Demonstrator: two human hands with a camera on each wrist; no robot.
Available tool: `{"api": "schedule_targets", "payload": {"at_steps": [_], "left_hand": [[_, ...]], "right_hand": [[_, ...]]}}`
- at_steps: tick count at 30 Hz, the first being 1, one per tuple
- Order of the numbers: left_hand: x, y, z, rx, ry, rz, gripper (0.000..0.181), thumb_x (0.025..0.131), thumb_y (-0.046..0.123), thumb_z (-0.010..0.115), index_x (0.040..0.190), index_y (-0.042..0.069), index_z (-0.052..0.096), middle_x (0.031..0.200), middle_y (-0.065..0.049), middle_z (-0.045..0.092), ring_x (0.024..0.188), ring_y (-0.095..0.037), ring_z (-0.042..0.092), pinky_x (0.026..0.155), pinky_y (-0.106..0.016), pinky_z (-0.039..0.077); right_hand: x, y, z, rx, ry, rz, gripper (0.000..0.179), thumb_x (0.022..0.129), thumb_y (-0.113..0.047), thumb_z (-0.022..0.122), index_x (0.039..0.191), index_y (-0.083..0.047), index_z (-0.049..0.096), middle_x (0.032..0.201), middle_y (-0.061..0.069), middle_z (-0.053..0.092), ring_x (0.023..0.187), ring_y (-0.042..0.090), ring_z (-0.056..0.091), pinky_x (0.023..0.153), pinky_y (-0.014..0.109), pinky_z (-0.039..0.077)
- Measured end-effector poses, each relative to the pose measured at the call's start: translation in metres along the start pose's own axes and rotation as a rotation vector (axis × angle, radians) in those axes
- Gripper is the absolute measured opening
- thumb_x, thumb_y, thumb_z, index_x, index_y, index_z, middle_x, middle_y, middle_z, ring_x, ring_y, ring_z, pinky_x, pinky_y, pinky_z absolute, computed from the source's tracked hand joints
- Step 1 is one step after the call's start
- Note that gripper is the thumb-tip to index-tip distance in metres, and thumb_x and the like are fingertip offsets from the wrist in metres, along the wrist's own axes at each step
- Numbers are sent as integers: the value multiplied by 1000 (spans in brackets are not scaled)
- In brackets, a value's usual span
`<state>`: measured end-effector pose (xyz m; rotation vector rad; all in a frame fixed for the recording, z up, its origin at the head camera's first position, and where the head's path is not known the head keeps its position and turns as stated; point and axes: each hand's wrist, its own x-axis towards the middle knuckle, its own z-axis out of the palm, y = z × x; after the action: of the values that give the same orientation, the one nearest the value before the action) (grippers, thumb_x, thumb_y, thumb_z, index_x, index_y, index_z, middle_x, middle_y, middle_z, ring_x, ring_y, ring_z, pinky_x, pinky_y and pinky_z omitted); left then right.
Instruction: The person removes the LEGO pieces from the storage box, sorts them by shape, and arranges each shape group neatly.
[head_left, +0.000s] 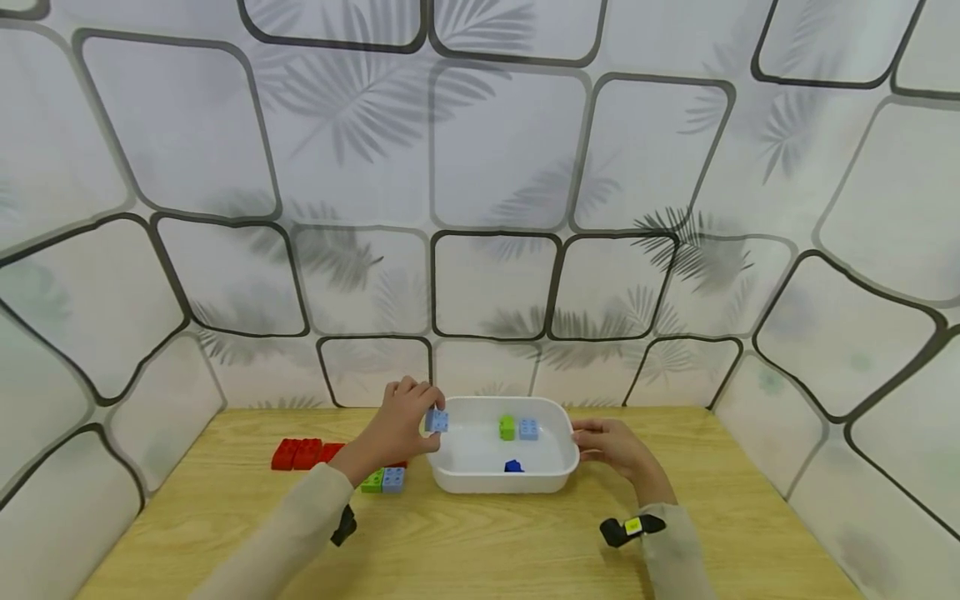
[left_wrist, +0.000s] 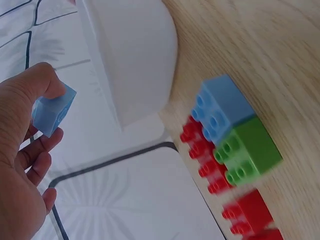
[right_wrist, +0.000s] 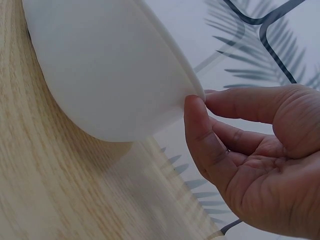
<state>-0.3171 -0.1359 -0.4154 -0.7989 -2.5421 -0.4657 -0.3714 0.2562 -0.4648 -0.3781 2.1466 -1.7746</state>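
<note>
My left hand (head_left: 397, 423) pinches a light blue toy brick (head_left: 438, 421) between thumb and fingers, just above the left end of a white plastic tub (head_left: 502, 483). The left wrist view shows that brick (left_wrist: 52, 111) tilted, away from the tub's wall (left_wrist: 135, 60). On the right, my right hand (head_left: 613, 448) pinches the tub's rim (right_wrist: 192, 82) with thumb and fingertips. Inside the tub are a lime green brick (head_left: 507, 428), another light blue brick (head_left: 528, 429) and a dark blue brick (head_left: 513, 466), partly hidden by the front wall.
Left of the tub, a green brick (head_left: 372, 482) and a light blue brick (head_left: 393, 479) sit side by side on the wooden table (head_left: 487, 550). Several red bricks (head_left: 297, 455) lie behind and left of them, some covered by my left arm. A patterned curtain (head_left: 495, 283) surrounds the table.
</note>
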Motion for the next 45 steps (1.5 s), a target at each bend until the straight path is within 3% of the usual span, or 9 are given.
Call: {"api": "schedule_targets", "payload": {"at_steps": [12,19,24,32,45], "left_hand": [[-48,-29,-27,17,-23,-77,35,73,11,84,96,16,57,87,8,56,88,-14,38,85,-46,33],[-81,-51,-29,20,-31,-90,37,72,10,86,92,18,57,87,10,55,88,-12,36,82,-45,31],[-98,-61,-30,41,-51,-115,33,72,15,86,90,21,58,89,11,54,86,-11,36,83,-47,33],[-109,-68,-31,69,-69,-137,32,71,11,85,91,21,62,89,8,53,84,-11,34,84,-49,35],[-116,-71,-23,61,-120,-129,30,75,18,88,92,24,63,83,12,54,82,-9,32,79,-41,30]], "right_hand": [[3,3,0,-5,16,12,47,100,-8,60,137,20,48,110,4,73,91,10,69,81,28,59],[3,4,-1,-13,22,16,47,100,-7,60,137,20,48,110,6,72,90,10,69,80,28,59],[2,4,-1,-12,15,17,47,100,-7,60,137,20,47,110,4,72,91,10,69,80,28,59],[3,3,-1,-10,24,25,47,100,-8,61,137,20,48,110,4,72,91,10,68,80,27,59],[2,2,-1,-21,9,13,50,101,-11,62,138,19,48,116,9,72,93,11,69,81,28,59]]}}
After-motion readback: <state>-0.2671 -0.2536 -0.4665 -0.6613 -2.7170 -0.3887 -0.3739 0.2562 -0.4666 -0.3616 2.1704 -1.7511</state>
